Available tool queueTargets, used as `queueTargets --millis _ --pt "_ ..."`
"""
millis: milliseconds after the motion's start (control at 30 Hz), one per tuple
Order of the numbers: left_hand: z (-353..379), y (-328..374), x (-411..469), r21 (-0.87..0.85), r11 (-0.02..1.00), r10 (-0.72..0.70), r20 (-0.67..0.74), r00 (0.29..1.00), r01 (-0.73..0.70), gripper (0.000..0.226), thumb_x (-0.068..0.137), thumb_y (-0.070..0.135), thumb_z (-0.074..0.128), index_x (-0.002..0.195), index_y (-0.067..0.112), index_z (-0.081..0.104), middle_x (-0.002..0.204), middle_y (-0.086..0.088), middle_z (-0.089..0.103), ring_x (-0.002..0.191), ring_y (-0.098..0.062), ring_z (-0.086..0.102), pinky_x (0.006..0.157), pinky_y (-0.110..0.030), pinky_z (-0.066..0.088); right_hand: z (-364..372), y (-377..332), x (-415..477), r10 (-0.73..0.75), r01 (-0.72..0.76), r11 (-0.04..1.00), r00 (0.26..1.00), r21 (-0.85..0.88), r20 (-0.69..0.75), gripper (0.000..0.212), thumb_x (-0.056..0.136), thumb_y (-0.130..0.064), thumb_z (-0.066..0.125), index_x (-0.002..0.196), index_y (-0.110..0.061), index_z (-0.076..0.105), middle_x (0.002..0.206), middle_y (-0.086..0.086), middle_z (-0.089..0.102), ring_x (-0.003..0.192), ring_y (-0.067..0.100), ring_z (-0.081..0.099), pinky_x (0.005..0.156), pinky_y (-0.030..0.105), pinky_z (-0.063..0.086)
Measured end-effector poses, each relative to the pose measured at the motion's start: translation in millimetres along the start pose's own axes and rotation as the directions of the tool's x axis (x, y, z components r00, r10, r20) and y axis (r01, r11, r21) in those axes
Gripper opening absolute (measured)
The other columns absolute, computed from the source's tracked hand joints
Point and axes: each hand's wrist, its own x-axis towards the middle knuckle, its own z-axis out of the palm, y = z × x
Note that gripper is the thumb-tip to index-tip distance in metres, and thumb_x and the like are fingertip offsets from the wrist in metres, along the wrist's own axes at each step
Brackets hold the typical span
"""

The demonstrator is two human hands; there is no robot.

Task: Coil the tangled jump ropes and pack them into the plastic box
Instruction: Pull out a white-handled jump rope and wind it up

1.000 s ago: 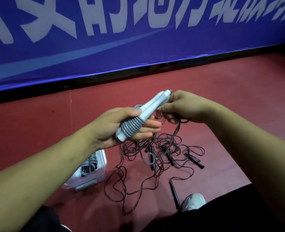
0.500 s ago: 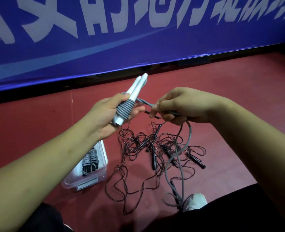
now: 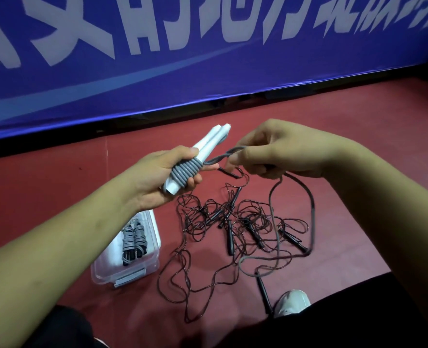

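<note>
My left hand (image 3: pixel 162 178) grips the two white handles (image 3: pixel 209 143) of a grey jump rope, side by side, with several turns of grey cord (image 3: pixel 186 172) wound round them. My right hand (image 3: pixel 280 151) pinches the doubled grey cord just right of the handles; its loose loop (image 3: pixel 312 209) hangs down to the floor. Below lies a tangle of thin dark ropes (image 3: pixel 235 227) with black handles. The clear plastic box (image 3: pixel 148 267) stands on the floor at lower left, with coiled grey ropes (image 3: pixel 133 241) inside.
The red floor runs back to a blue banner wall (image 3: pixel 207 59) with white lettering. My white shoe (image 3: pixel 293 301) and dark trousers lie at the bottom, beside a black rope handle (image 3: pixel 263 290).
The handles swung from lying sideways to pointing up and away. My right hand drew the grey cord out to the right, and the loose loop now hangs wider.
</note>
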Motion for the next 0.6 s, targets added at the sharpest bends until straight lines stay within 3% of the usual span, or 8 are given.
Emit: queueTargets --millis 100,200,333,433,500,600 --pt "4.0 -1.5 -3.3 0.177 0.984 -0.025 0.113 0.993 0.004 0.057 0.079 0.015 0.072 0.129 -0.005 0.051 0.123 -0.033 0.061 0.059 -0.020 0.060 0.049 -0.021 0.051 -4.9 -2.2 -1.5 -0.074 0.068 0.996 0.991 -0.054 -0.113 0.016 0.094 -0.010 0.063 0.088 0.000 0.075 0.055 0.005 0.042 0.052 0.019 0.031 0.046 0.026 0.026" --pt "4.6 -1.9 -3.3 0.257 0.966 -0.079 0.138 0.987 0.041 0.063 0.078 0.018 0.069 0.133 -0.004 0.048 0.124 -0.030 0.062 0.057 -0.020 0.060 0.049 -0.022 0.051 -7.2 -4.6 -0.4 -0.090 0.068 0.987 0.985 -0.148 -0.145 0.019 0.093 -0.013 0.066 0.077 -0.007 0.074 0.049 -0.001 0.045 0.045 0.015 0.033 0.043 0.022 0.028" --pt "7.4 -2.1 -5.8 0.389 0.911 -0.202 0.126 0.971 0.139 0.040 0.082 0.017 0.070 0.113 0.000 0.052 0.107 -0.024 0.071 0.056 -0.020 0.062 0.048 -0.022 0.053 2.3 -7.8 4.9 -0.105 0.073 0.939 0.991 -0.335 -0.079 0.016 0.089 -0.017 0.071 0.075 -0.011 0.075 0.046 -0.003 0.046 0.042 0.010 0.035 0.043 0.021 0.030" --pt "10.9 -6.1 -6.6 0.567 0.813 -0.243 0.118 0.963 0.136 0.031 0.078 0.015 0.073 0.097 0.006 0.050 0.078 -0.013 0.070 0.057 -0.023 0.062 0.048 -0.027 0.051 10.2 -7.7 10.6 -0.098 0.074 0.886 0.995 -0.457 -0.029 0.023 0.086 -0.020 0.076 0.065 -0.012 0.069 0.046 -0.004 0.044 0.040 0.008 0.035 0.042 0.018 0.028" --pt "13.1 -9.0 -7.4 0.677 0.730 -0.233 0.120 0.965 0.092 0.032 0.081 0.013 0.076 0.098 0.007 0.050 0.068 -0.006 0.065 0.058 -0.024 0.061 0.056 -0.031 0.045 14.5 -6.0 15.0 -0.096 0.070 0.870 0.995 -0.488 -0.029 0.021 0.083 -0.021 0.079 0.069 -0.008 0.072 0.045 -0.004 0.048 0.038 0.007 0.040 0.041 0.015 0.030" --pt "18.1 -13.2 -9.2 0.769 0.638 -0.193 0.123 0.973 0.029 0.031 0.084 0.014 0.075 0.109 0.008 0.057 0.068 -0.005 0.064 0.056 -0.025 0.058 0.060 -0.035 0.038 18.2 -5.0 21.2 -0.115 0.080 0.864 0.993 -0.497 -0.040 0.019 0.079 -0.022 0.082 0.071 -0.007 0.074 0.048 -0.001 0.055 0.038 0.006 0.044 0.042 0.016 0.035"
